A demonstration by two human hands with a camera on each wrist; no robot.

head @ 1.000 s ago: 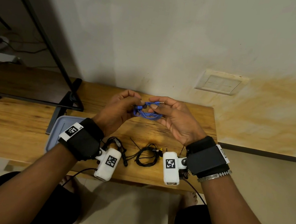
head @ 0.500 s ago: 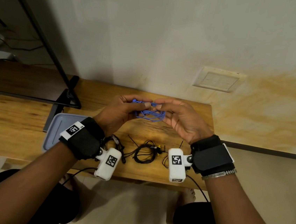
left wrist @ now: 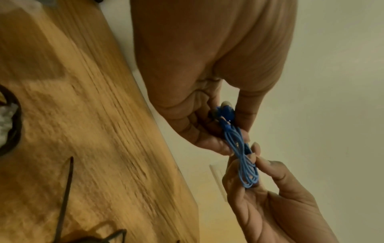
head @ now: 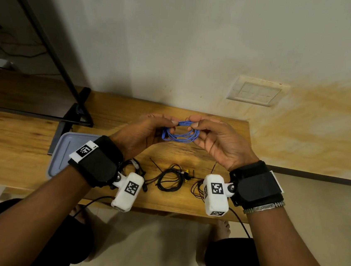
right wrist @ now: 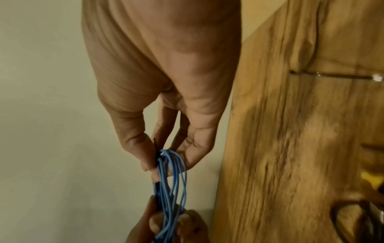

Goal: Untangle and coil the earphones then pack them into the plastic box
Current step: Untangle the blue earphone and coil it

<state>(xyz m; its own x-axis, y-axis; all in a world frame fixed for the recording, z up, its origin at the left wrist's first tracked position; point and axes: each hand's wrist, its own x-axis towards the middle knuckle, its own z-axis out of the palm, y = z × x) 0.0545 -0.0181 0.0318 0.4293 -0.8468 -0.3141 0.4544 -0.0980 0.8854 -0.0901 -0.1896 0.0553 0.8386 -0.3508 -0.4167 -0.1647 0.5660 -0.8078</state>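
Observation:
Blue earphones (head: pixel 181 133) hang coiled in loops above the wooden table (head: pixel 18 138), held between both hands. My left hand (head: pixel 149 128) pinches the left end of the coil (left wrist: pixel 230 131), where the earbuds show. My right hand (head: pixel 211 136) pinches the right end of the blue loops (right wrist: pixel 170 174) between thumb and fingers. The plastic box's blue-grey lid (head: pixel 64 153) lies on the table under my left wrist. Black earphones (head: pixel 169 180) lie coiled near the table's front edge.
More black cable (head: pixel 132 167) lies by my left wrist camera and another bit (head: pixel 196 189) by the right one. A black metal stand (head: pixel 73 109) rises at the back left. The wall with a switch plate (head: pixel 257 91) stands behind the table.
Both hands have shifted on the blue earphones: the tight bundle has spread into a wider, flatter loop stretched between the two pinches.

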